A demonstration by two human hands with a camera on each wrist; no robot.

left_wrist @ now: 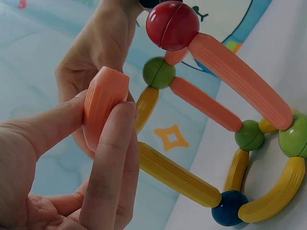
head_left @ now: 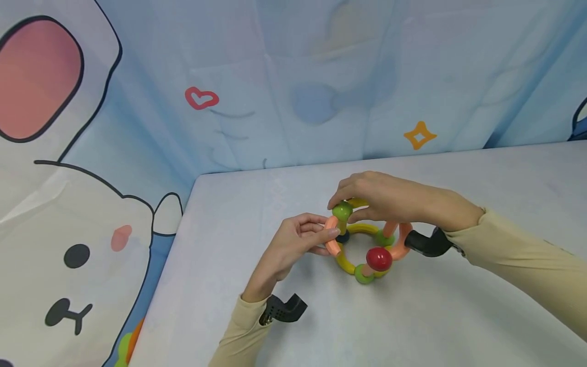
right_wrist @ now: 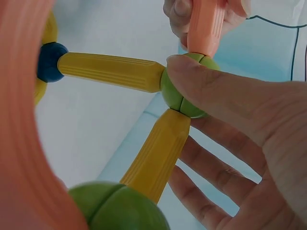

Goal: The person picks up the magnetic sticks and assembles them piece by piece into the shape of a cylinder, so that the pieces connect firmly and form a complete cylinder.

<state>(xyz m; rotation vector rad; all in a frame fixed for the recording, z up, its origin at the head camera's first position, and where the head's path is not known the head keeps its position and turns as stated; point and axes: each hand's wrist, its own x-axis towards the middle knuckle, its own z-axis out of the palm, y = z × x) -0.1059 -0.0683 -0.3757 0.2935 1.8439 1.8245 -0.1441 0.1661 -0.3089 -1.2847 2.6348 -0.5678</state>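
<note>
My left hand [head_left: 293,242] pinches a short orange magnetic rod [left_wrist: 105,103] between thumb and fingers. In the right wrist view the rod's end is right at a green ball [right_wrist: 173,96]. My right hand [head_left: 376,198] grips that ball by thumb and fingers. Two yellow rods meet the ball; one, a ribbed yellow rod [right_wrist: 110,72], leads down to a dark blue ball [left_wrist: 229,208]. These belong to a frame of rods and balls with a yellow ring base [head_left: 345,262]. A red ball [head_left: 379,259] tops an orange rod on its near side.
The frame stands on a white-covered table [head_left: 458,316]. Behind the table hangs a light blue printed curtain [head_left: 293,76], with a cartoon animal [head_left: 91,214] at the left. A black wrist camera mount [head_left: 428,243] on the right arm overlaps the frame's right side in the head view.
</note>
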